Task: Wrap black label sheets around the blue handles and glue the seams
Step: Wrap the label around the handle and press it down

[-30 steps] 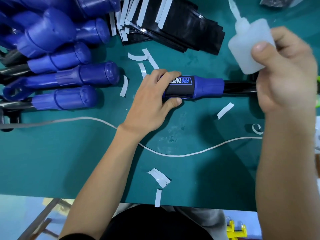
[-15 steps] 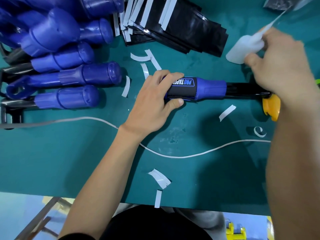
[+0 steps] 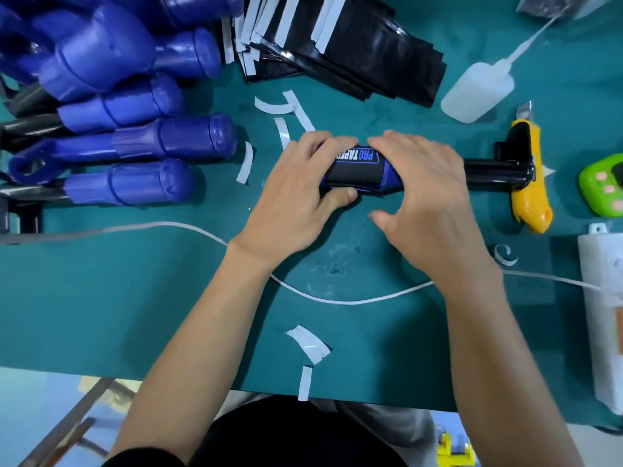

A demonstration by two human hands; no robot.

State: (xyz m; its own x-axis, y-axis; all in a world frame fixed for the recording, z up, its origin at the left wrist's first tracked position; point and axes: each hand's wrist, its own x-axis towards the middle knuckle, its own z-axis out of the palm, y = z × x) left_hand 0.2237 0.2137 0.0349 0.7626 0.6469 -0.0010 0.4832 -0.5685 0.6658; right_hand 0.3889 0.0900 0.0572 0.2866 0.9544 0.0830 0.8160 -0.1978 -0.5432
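Observation:
A blue handle on a black shaft lies across the middle of the green mat, with a black label sheet wrapped round it, printed "PRO TAPER". My left hand grips its left end, fingers over the top and thumb underneath. My right hand curls its fingers over the handle's right part, thumb low and off it. The white glue bottle lies on its side at the upper right, held by nobody. A stack of black label sheets lies at the top centre.
A pile of bare blue handles fills the upper left. A yellow utility knife lies by the shaft's end, with a green gadget beyond it. White backing strips litter the mat. A white cable runs under both wrists. A white box sits right.
My right hand has set the glue bottle down at the upper right and come down onto the handle's right part. My left hand keeps its grip.

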